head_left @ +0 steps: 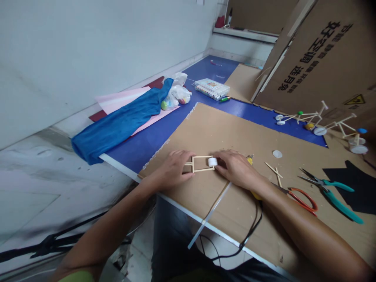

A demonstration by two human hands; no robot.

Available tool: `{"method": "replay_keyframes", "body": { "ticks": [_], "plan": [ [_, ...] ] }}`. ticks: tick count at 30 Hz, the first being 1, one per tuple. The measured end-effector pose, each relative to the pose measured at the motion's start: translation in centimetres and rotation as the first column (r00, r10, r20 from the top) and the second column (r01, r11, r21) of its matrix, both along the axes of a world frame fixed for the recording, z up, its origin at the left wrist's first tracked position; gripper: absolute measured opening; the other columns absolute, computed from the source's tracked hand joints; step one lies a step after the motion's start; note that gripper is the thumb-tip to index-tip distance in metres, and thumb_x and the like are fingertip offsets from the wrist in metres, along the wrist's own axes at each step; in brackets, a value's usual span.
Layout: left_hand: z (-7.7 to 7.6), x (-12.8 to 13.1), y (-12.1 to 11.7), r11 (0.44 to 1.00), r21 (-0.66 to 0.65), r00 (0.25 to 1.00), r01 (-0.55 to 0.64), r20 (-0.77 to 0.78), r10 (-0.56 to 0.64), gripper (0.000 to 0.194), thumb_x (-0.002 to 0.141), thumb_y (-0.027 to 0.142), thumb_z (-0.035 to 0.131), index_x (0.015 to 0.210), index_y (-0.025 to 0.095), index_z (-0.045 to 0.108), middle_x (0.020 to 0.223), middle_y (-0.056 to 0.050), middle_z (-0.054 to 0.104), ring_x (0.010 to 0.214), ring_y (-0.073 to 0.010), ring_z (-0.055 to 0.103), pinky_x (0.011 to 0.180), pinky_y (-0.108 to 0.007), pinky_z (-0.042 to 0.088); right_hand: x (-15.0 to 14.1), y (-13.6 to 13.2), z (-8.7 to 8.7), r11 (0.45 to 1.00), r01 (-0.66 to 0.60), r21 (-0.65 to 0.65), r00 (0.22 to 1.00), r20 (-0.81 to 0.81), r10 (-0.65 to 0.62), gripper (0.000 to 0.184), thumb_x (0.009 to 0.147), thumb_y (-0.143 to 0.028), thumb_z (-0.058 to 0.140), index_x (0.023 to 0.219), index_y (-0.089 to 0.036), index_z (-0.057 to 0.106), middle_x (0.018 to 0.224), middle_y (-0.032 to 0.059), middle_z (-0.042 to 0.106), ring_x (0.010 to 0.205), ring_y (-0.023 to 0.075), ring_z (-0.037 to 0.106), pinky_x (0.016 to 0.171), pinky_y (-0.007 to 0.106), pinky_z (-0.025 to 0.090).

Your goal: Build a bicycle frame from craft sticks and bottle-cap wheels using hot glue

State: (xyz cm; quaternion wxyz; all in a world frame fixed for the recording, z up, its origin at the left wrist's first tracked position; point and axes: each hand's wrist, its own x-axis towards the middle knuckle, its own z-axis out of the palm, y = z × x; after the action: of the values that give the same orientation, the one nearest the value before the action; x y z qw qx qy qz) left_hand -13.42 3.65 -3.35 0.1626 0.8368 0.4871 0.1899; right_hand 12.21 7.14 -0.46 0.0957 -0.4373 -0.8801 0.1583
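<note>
Head view: shows at far left a blue cloth [123,117] lying slantwise over pink sheets [122,101], on a blue tabletop [166,131] beside a wall, with plastic bags [179,94] at its upper end. Places next, over a cardboard sheet [223,129], the left hand [174,168] at the left end of a small wooden-stick frame [193,166], fingers on the far side and thumb on the near, spread apart around the sticks; cannot tell how firmly pressed. Sets the frame between both hands, near the table's front edge, with a white wheel [212,161] at its right end. Includes farther back a marker case [211,89], with a green marker [225,99] just beside it, and in front a clear strip [210,215] jutting past the edge. Brings the right hand [236,166] up against the wheel; cannot tell whether clamped or merely touching. Shows farther right a white disc [277,154], crossed sticks [277,173], a wheeled stick model [300,113], orange-handled scissors [304,206], a printed cardboard panel [323,66], teal-handled pliers [324,188], a second stick model [362,131] and, partly under the pliers, a black sheet [361,197].
</note>
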Motion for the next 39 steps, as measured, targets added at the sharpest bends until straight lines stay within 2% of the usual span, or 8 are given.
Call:
{"method": "replay_keyframes", "body": {
  "ticks": [9, 18, 27, 39],
  "plan": [
    [0.14, 0.19, -0.09, 1.0, -0.022, 1.0, -0.016, 0.014, 0.017, 0.051, 0.081, 0.021, 0.069, 0.129, 0.02, 0.051, 0.128, -0.011, 0.065, 0.121, -0.0291, 0.06, 0.108, -0.047, 0.044, -0.01, -0.01, -0.05, 1.0, 0.001, 0.006, 1.0, 0.013, -0.001, 0.028, 0.09, -0.016, 0.06, 0.116, -0.02, 0.071, 0.109, 0.0088, 0.076, 0.101, 0.0269, 0.068, 0.087, 0.038, 0.047],
    [-0.11, 0.15, -0.2, 1.0, 0.01, 0.998, -0.027, 0.055, 0.026, 0.05, 0.082, 0.022, 0.069, 0.129, 0.02, 0.052, 0.126, -0.011, 0.066, 0.12, -0.0287, 0.061, 0.106, -0.047, 0.046, 0.04, -0.02, -0.04, 1.0, -0.003, 0.018, 1.0, 0.016, 0.003, 0.024, 0.089, -0.015, 0.062, 0.11, -0.02, 0.072, 0.11, 0.0092, 0.076, 0.102, 0.0275, 0.068, 0.087, 0.039, 0.048],
    [-0.84, -0.01, -0.14, 0.998, 0.043, 0.994, -0.035, 0.104, 0.03, 0.051, 0.082, 0.021, 0.072, 0.128, 0.02, 0.051, 0.126, -0.011, 0.066, 0.122, -0.0287, 0.061, 0.108, -0.048, 0.044, 0.1, 0.03, -0.22, 1.0, -0.001, 0.025, 1.0, 0.009, 0.001, 0.025, 0.088, -0.015, 0.063, 0.112, -0.02, 0.072, 0.109, 0.0084, 0.077, 0.1, 0.0277, 0.069, 0.086, 0.039, 0.048],
    [-0.66, -0.01, -0.06, 0.999, 0.024, 0.995, -0.022, 0.098, 0.02, 0.05, 0.082, 0.023, 0.071, 0.128, 0.022, 0.052, 0.125, -0.01, 0.066, 0.121, -0.0283, 0.061, 0.107, -0.047, 0.045, 0.01, -0.05, 0.02, 1.0, -0.003, 0.007, 1.0, 0.01, 0.003, 0.028, 0.09, -0.016, 0.061, 0.116, -0.02, 0.07, 0.11, 0.0083, 0.076, 0.101, 0.0277, 0.068, 0.087, 0.039, 0.048]
  ]
}}
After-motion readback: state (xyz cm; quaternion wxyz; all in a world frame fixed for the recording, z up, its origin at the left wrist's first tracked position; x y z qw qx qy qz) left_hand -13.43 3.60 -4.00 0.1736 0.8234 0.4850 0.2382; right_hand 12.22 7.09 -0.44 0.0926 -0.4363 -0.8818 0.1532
